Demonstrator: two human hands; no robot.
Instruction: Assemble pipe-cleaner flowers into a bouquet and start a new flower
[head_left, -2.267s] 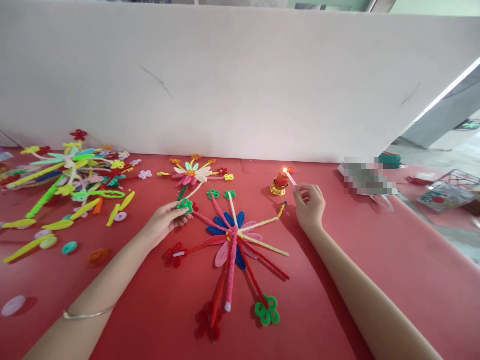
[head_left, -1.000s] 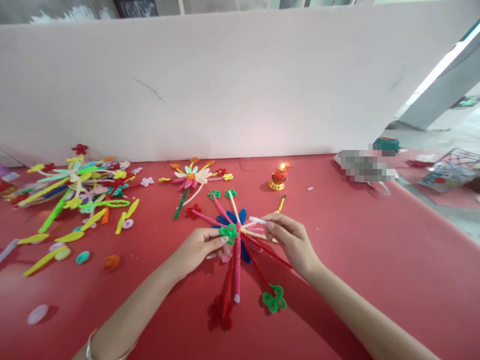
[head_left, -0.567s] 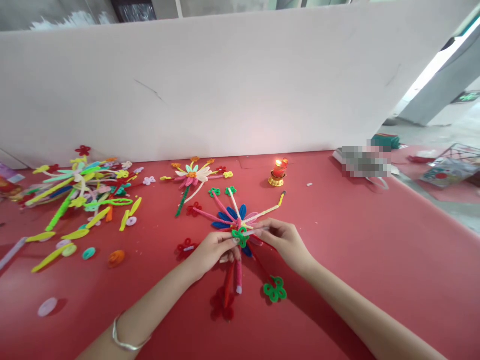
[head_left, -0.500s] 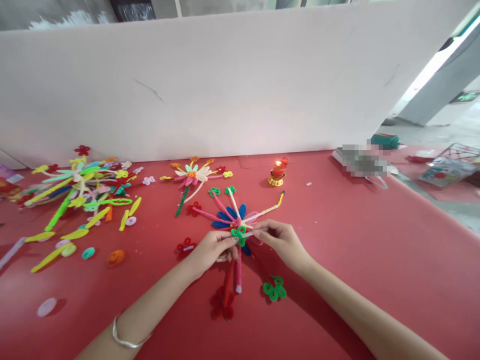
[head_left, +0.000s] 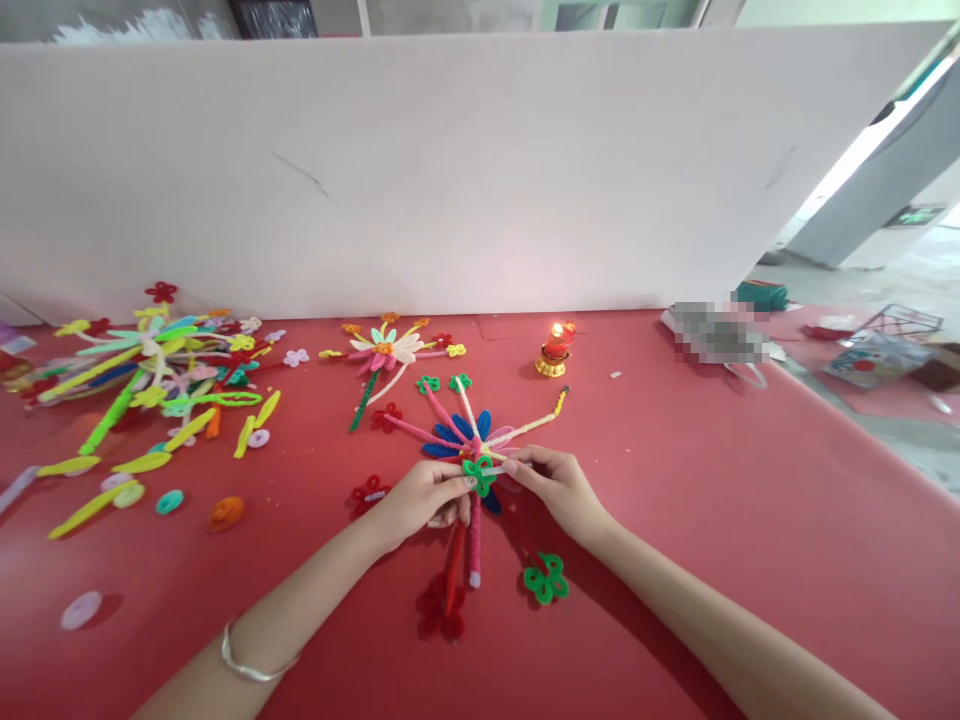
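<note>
My left hand (head_left: 421, 500) pinches a small green pipe-cleaner flower (head_left: 481, 478) between thumb and finger. Closed on a thin whitish stick (head_left: 496, 470), my right hand (head_left: 559, 487) holds its tip against the flower's middle; I cannot make out what the stick is. Behind and beneath them lies a larger pipe-cleaner flower with blue petals (head_left: 450, 437), pink and cream stems and a thick pink stalk (head_left: 475, 545). My hands partly hide its centre. Nearer me rest another green flower (head_left: 547, 579) and a dark red flower (head_left: 442, 608). A red flower (head_left: 367, 495) sits beside my left wrist.
A lit red candle (head_left: 557, 343) in a gold holder stands beyond my hands. At the back lies a finished-looking pink and white flower (head_left: 385, 350). A colourful pipe-cleaner heap (head_left: 150, 350) fills the left. A white panel (head_left: 480, 180) borders the red table (head_left: 675, 560).
The whitish stick and my right hand have shifted slightly left, closer in to the green flower. The camera view has tilted a little. My left hand keeps its hold.
</note>
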